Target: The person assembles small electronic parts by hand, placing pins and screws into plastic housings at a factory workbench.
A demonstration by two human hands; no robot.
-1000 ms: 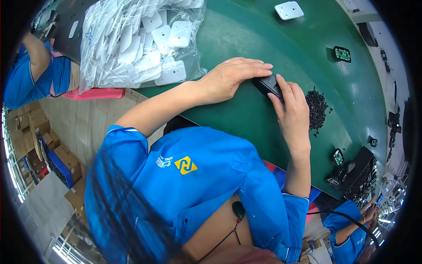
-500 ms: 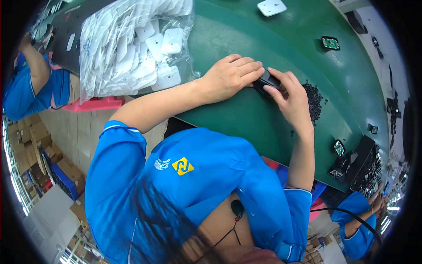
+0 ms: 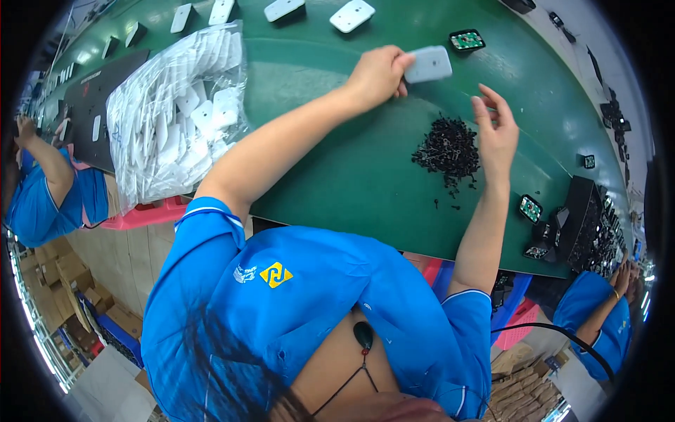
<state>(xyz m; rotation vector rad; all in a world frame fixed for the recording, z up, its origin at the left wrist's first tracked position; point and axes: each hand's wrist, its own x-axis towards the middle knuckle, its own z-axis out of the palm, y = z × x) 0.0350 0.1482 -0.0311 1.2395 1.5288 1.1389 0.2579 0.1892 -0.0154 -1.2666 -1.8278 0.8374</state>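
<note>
My left hand (image 3: 377, 72) grips a white rounded plastic cover (image 3: 429, 65) lying flat on the green belt (image 3: 337, 162), far from me. My right hand (image 3: 496, 130) hovers just to the right of it with fingers spread and nothing in it. Directly beneath that hand lies a heap of small black parts (image 3: 448, 150).
A clear bag of white covers (image 3: 176, 116) lies at the left. More white covers (image 3: 351, 15) and a black circuit module (image 3: 467, 40) sit farther up the belt. Black modules (image 3: 530, 209) and a black tray (image 3: 583, 225) are at right. Co-workers in blue sit at both sides.
The black part both hands pressed together is gone from them. My left hand now holds a white cover farther up, and my right hand has opened and come off.
</note>
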